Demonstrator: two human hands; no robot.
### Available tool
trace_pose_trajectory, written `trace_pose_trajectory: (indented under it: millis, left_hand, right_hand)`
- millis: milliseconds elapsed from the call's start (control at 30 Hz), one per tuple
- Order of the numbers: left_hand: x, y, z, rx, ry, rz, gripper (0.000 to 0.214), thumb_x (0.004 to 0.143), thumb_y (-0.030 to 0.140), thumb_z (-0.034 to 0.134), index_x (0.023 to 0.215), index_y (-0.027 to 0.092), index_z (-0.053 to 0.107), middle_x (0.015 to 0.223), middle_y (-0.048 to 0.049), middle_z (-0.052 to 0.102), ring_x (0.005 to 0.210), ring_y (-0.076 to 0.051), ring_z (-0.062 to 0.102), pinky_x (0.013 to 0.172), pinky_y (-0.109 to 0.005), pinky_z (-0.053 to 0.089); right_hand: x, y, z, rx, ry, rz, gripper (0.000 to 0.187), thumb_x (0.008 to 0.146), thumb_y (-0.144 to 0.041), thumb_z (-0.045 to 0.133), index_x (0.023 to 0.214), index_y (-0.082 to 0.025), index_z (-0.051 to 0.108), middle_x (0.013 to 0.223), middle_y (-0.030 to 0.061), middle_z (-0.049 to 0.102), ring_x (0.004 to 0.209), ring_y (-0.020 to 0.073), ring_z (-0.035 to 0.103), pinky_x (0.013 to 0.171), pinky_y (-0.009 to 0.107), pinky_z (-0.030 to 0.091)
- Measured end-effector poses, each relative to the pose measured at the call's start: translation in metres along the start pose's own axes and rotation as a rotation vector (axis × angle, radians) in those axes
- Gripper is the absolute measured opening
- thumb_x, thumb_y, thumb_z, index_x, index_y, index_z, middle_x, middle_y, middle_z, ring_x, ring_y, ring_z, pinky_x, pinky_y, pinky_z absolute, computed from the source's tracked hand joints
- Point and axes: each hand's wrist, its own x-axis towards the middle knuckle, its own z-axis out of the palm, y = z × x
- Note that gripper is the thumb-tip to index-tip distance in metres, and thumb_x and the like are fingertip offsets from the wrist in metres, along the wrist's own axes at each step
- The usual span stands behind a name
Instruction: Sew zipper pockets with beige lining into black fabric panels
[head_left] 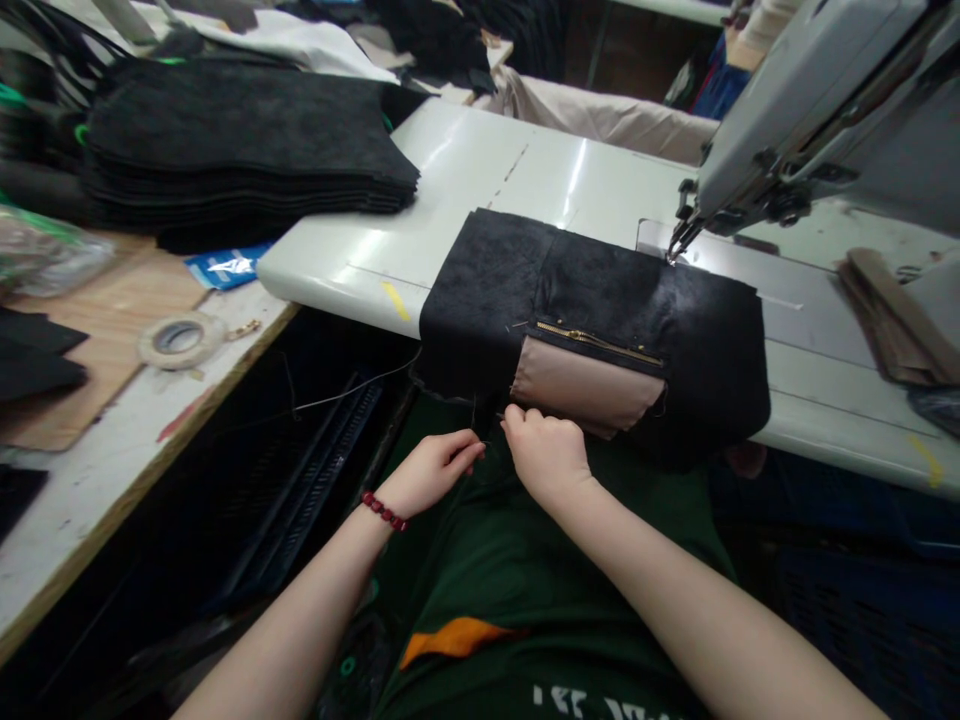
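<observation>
A black fabric piece (600, 300) with a gold zipper (596, 342) and a beige lining flap (585, 388) lies over the front edge of the white sewing table (465, 170). My right hand (546, 450) is closed in a pinch at the lower left corner of the beige flap. My left hand (431, 470), with a red bead bracelet on the wrist, pinches something thin just left of it, perhaps a thread below the fabric's edge. The sewing machine head (795, 110) stands at the right, its needle (679, 240) over the fabric's far edge.
A tall stack of black fabric pieces (240, 150) sits at the back left. A roll of tape (180, 340) and a blue packet (225, 266) lie on the wooden side bench (112, 440). Brown strips (892, 320) rest on the table's right.
</observation>
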Motion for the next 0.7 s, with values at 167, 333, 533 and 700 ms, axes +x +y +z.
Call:
trace_pose_trajectory:
  millis: [167,333,533,700]
  left_hand:
    - [0.016,-0.048,-0.003,-0.032,0.006,-0.114,0.046,0.096,0.057,0.048,0.088,0.016,0.065,0.065,0.0003,0.06,0.06,-0.015,0.057,0.062,-0.028,0.043]
    - [0.031,-0.064,0.004,-0.156,-0.035,-0.103,0.05,0.099,0.059,0.042,0.1,0.014,0.062,0.076,-0.0012,0.06,0.068,-0.014,0.058,0.07,-0.031,0.05]
    - [0.048,-0.071,0.023,-0.204,-0.243,-0.081,0.038,0.096,0.046,0.059,0.115,0.014,0.059,0.092,-0.0035,0.062,0.079,-0.015,0.061,0.075,-0.033,0.054]
    - [0.057,-0.099,0.018,-0.091,-0.365,-0.247,0.027,0.095,0.037,0.063,0.104,0.012,0.062,0.094,-0.0042,0.063,0.079,-0.014,0.062,0.071,-0.031,0.056]
  right_hand:
    - [-0.034,0.024,-0.015,0.022,0.008,-0.012,0.022,0.102,-0.038,0.043,0.096,-0.02,0.055,0.079,0.0031,0.068,0.064,0.0207,0.068,0.049,0.029,0.025]
    - [-0.07,0.059,-0.018,0.123,0.047,0.021,0.027,0.101,-0.044,0.046,0.088,-0.022,0.053,0.074,-0.0012,0.066,0.061,0.0174,0.064,0.05,0.028,0.024]
    - [-0.105,0.083,-0.014,0.254,0.04,0.092,0.031,0.101,-0.049,0.045,0.087,-0.023,0.053,0.07,-0.0033,0.064,0.056,0.0156,0.061,0.051,0.025,0.029]
    - [-0.131,0.1,-0.01,0.282,0.026,0.166,0.029,0.1,-0.05,0.046,0.091,-0.024,0.054,0.07,-0.004,0.065,0.056,0.0158,0.062,0.05,0.024,0.032]
